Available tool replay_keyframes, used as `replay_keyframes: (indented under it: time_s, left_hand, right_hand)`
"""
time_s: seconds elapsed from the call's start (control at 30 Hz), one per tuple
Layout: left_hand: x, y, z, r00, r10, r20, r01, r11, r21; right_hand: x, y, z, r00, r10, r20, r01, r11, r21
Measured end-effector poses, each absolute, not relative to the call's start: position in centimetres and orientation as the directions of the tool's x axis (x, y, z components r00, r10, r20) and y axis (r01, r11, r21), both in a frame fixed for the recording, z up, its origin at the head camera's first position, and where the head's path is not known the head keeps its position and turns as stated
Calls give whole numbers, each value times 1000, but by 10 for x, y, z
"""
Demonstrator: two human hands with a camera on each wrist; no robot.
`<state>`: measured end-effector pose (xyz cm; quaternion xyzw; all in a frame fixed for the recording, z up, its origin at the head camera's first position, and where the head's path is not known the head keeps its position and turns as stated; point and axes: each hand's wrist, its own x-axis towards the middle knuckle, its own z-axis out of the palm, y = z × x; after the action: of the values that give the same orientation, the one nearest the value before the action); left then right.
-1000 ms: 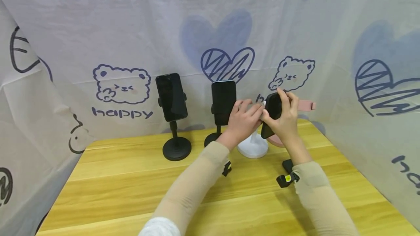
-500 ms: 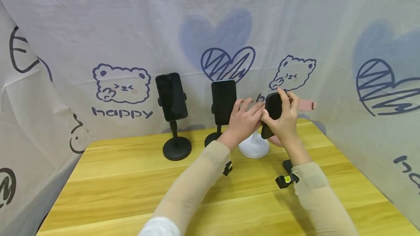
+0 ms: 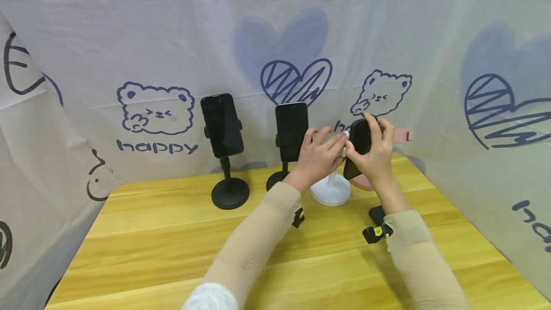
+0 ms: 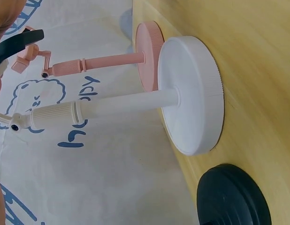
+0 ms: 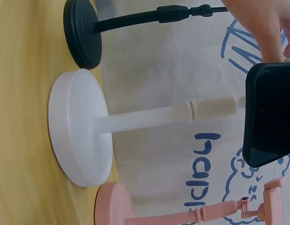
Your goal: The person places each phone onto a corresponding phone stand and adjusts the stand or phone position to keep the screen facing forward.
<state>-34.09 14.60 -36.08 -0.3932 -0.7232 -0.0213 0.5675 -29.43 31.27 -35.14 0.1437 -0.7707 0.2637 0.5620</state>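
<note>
My right hand point(image 3: 373, 149) holds a black smartphone point(image 3: 360, 138) by its edges, tilted, at the upper end of a white phone stand point(image 3: 330, 191). My left hand point(image 3: 319, 156) grips the stand's white clamp point(image 3: 343, 152), most of which the fingers cover. In the right wrist view the phone's dark face point(image 5: 271, 115) overlaps the top of the white stand point(image 5: 215, 108). The left wrist view has the white stand's round base point(image 4: 196, 98) flat on the table, its pole rising to the hands. Only the phone's dark edge point(image 4: 18, 44) shows there.
Left of the white stand, two black stands point(image 3: 230, 193) point(image 3: 277, 179) each carry a phone point(image 3: 222, 126) point(image 3: 292, 130). A pink stand point(image 5: 114, 208) is just right of the white one, partly hidden by my right hand. A printed cloth point(image 3: 172, 51) hangs close behind the wooden table point(image 3: 150, 248).
Both hands stay at the white stand. The phone has shifted slightly to the right, and more of the white clamp shows between the hands. The head view has turned a little.
</note>
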Motion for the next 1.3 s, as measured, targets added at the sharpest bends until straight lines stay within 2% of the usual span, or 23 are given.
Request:
replay_keyframes:
  time_s: [0.33, 0.47, 1.3]
  left_hand:
    - [-344, 146, -361, 2, 526, 850, 591, 685, -425]
    - [-344, 146, -361, 3, 526, 851, 588, 687, -427]
    - [-345, 148, -363, 43, 514, 857, 547, 705, -451]
  right_hand:
    - [-297, 314, -351, -316, 38, 948, -525, 826, -208]
    - [-297, 315, -351, -319, 32, 947, -526, 825, -205]
    - [-289, 317, -348, -417, 54, 907, -551, 779, -299]
